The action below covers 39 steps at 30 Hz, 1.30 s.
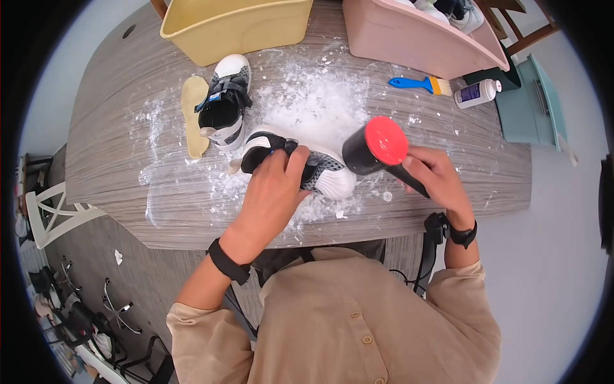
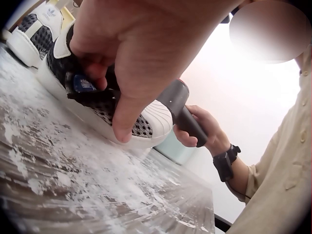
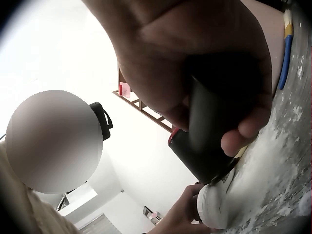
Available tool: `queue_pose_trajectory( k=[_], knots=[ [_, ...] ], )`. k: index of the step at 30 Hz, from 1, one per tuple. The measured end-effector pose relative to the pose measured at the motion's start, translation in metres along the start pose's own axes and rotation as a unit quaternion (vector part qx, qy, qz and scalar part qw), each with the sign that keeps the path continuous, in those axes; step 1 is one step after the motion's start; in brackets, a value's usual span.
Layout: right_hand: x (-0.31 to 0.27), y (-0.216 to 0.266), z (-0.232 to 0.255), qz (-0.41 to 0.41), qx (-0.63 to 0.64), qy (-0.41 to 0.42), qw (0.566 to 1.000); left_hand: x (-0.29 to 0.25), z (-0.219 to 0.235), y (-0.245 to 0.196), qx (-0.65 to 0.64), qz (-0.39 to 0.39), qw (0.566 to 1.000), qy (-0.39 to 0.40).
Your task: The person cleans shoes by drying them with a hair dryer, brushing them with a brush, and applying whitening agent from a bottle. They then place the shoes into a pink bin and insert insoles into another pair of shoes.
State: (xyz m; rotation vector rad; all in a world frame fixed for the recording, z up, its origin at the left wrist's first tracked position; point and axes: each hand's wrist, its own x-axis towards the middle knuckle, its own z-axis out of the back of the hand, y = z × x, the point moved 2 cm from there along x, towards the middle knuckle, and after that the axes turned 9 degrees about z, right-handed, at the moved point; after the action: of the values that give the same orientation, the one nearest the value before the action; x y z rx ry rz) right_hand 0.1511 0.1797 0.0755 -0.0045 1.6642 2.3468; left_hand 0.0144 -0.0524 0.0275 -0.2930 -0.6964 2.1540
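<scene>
My left hand (image 1: 274,185) grips a black-and-white sneaker (image 1: 334,177) over its strap. In the left wrist view, the thumb presses the sneaker's mesh side (image 2: 142,127) and other fingers curl by its opening. The sneaker's toe points right. My right hand (image 1: 437,181) holds a black hair dryer (image 1: 361,153) by its handle, its red end facing up and its body beside the toe. In the right wrist view, fingers wrap the dark handle (image 3: 207,119). A second sneaker (image 1: 224,105) stands upright at the back left, alongside a yellowish insole (image 1: 194,115).
White powder (image 1: 320,102) is spread over the wood-grain table (image 1: 109,128). A yellow bin (image 1: 240,38) and a pink bin (image 1: 409,48) with shoes inside stand at the back. A blue-handled brush (image 1: 416,84) and a white bottle (image 1: 476,94) lie near the pink bin.
</scene>
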Motion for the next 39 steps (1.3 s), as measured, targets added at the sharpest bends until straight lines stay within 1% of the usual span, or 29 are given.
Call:
queue_pose_trajectory(
  k=[2,6,11,14,17,20,26,31,35,36,39],
  knots=[
    [0.014,0.004,-0.001,0.009,0.01,0.011,1.0,0.0,0.0,0.0,-0.003,-0.002,1.0,-0.001],
    [0.033,0.013,0.001,-0.001,-0.037,0.045,0.998,0.001,0.001,-0.001,-0.006,-0.007,1.0,-0.003],
    [0.044,0.022,0.0,-0.007,-0.067,0.058,0.996,0.003,-0.002,-0.001,0.0,-0.001,1.0,-0.008],
    [0.047,0.025,0.002,-0.011,-0.081,0.083,0.993,0.003,-0.003,-0.001,0.004,-0.002,1.0,-0.008],
    [0.044,0.02,0.001,-0.019,-0.074,0.054,0.996,0.002,-0.002,-0.002,0.006,-0.001,1.0,-0.004],
    [0.036,0.016,0.002,-0.029,-0.066,0.052,0.996,0.003,-0.001,-0.002,0.004,-0.001,1.0,-0.003],
    [0.009,0.007,-0.001,0.002,-0.03,0.002,1.0,0.003,-0.001,-0.002,0.004,0.007,1.0,0.008],
    [-0.02,-0.009,-0.008,-0.008,0.028,-0.04,0.999,0.002,-0.002,0.0,-0.001,0.008,1.0,0.003],
    [-0.039,-0.02,-0.02,0.007,0.065,-0.086,0.994,0.002,-0.003,0.002,-0.013,0.0,1.0,-0.022],
    [-0.043,-0.018,-0.018,-0.002,0.056,-0.079,0.995,0.003,-0.002,0.003,-0.02,0.004,0.999,-0.028],
    [-0.052,-0.02,-0.022,0.042,0.073,-0.098,0.992,0.005,0.003,0.001,-0.06,0.022,0.997,-0.046]
  ],
)
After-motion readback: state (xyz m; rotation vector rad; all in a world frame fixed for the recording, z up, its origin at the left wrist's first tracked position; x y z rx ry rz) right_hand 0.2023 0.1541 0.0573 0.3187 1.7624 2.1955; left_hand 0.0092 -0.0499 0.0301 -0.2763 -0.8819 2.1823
